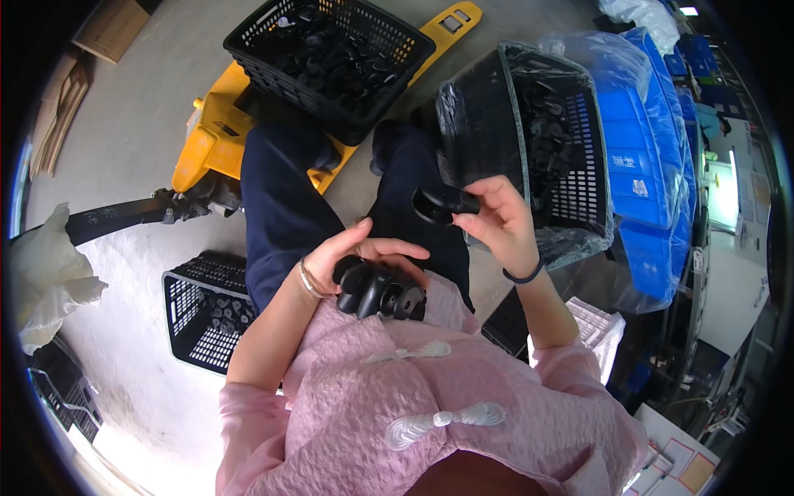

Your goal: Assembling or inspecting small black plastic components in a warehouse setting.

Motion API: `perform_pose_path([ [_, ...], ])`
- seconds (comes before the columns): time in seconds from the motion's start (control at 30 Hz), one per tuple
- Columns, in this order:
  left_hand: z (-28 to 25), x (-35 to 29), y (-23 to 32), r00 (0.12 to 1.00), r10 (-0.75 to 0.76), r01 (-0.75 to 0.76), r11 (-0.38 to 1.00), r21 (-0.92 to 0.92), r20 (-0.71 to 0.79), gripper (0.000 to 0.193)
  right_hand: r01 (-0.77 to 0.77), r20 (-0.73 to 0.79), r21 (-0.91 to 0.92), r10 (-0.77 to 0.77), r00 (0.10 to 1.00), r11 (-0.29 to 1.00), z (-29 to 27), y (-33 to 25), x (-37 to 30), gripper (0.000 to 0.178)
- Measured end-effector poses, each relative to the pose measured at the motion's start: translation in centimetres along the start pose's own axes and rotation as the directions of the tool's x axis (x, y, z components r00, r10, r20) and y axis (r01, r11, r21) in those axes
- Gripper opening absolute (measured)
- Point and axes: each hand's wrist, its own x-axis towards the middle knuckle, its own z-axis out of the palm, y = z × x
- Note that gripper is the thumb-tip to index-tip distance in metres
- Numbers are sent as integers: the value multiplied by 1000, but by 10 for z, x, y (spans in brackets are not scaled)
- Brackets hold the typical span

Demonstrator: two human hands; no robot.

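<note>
My right hand [508,221] pinches one glossy black curved plastic part [438,203] between thumb and fingers, held up over my lap. Below and to the left, my left hand [357,248] curls around a cluster of similar black rounded plastic parts [382,289], which it cradles against my pink top. Some of the fingers are hidden behind the cluster. A gap separates the two hands.
Ahead, a black crate [364,124] full of black parts sits on a yellow pallet jack [207,136]. To the right stands a plastic-lined crate [591,157] with more parts, beside stacked blue bins [635,165]. Another black crate [186,331] is at the left.
</note>
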Motion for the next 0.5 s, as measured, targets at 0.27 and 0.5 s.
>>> perform_pose_path([
  [0.27,0,0,1,1000,0,0,1000,23,-11,91,-334,95,204,321,942,920,-8,-10,2,25],
  [0.5,0,0,0,1000,-6,7,1000,25,-17,90,-98,16,-3,98,995,995,0,-5,-3,27],
])
